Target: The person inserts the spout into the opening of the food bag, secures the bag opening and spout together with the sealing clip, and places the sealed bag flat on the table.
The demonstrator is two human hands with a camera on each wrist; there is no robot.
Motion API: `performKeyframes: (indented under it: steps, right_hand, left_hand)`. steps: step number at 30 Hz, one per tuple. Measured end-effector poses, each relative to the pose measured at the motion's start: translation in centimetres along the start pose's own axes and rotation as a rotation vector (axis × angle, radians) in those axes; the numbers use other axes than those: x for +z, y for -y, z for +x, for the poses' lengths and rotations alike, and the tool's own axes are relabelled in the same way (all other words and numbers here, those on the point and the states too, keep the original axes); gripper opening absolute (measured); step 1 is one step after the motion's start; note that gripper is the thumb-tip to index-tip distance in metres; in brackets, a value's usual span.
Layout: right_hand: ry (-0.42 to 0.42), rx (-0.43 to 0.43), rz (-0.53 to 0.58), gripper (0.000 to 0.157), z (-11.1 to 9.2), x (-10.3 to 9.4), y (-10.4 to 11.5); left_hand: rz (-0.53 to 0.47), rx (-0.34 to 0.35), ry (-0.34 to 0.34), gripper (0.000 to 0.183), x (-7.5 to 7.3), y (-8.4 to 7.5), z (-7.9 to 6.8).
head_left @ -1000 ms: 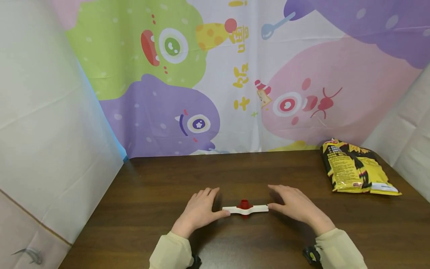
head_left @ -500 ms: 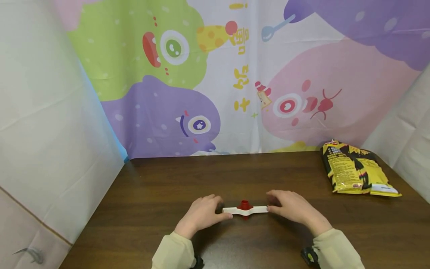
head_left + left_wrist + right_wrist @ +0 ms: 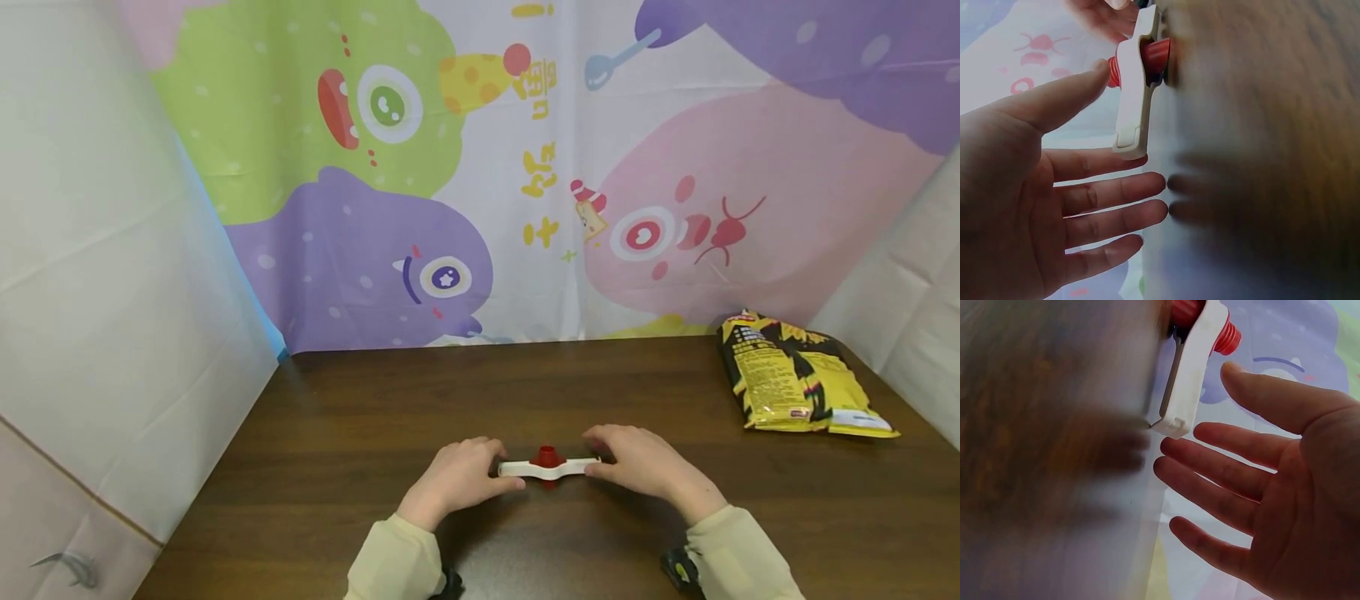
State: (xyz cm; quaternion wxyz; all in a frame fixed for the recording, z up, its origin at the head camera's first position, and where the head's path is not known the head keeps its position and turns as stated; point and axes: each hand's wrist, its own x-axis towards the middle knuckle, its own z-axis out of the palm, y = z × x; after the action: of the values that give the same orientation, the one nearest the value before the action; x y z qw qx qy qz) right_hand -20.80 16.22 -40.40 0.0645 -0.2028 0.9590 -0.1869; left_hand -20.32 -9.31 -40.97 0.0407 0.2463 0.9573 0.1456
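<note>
White bar with red piece through its middle, on desk, directly between left hand and right hand. Runs roughly left to right, one end toward each hand. Bows around the red piece at the center. Red piece upright, ribbed at the top, pokes out above and below the bar.

Left hand: released, grasps nothing. Fingers spread and nearly straight in left wrist view, thumb up along the near side of the bar, index finger right at the left end. Contact there: cannot tell.

Right hand: also released, grasps nothing. Fingers loosely extended past the right end in right wrist view, thumb on the near side, close to the bar. Contact: cannot tell here either.

Pale yellow sleeves on both arms, dark thing at the right wrist. Yellow and black bag at far right of the desk, well apart from both hands. Behind the desk, hanging cloth with cartoon creatures in green, purple and pink.
</note>
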Motion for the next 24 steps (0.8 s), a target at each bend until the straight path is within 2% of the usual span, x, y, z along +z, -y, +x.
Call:
performKeyframes:
  steps: [13,24]
  right_hand:
    - [0.004,-0.009,-0.032,0.03,0.01,0.1,0.37]
    - [0.002,0.029,-0.056,0.022,0.58,0.66,0.72]
  left_hand:
    - [0.01,0.004,0.03,0.033,0.16,-0.49,0.33]
    - [-0.004,-0.02,0.06,0.031,0.54,-0.72,0.71]
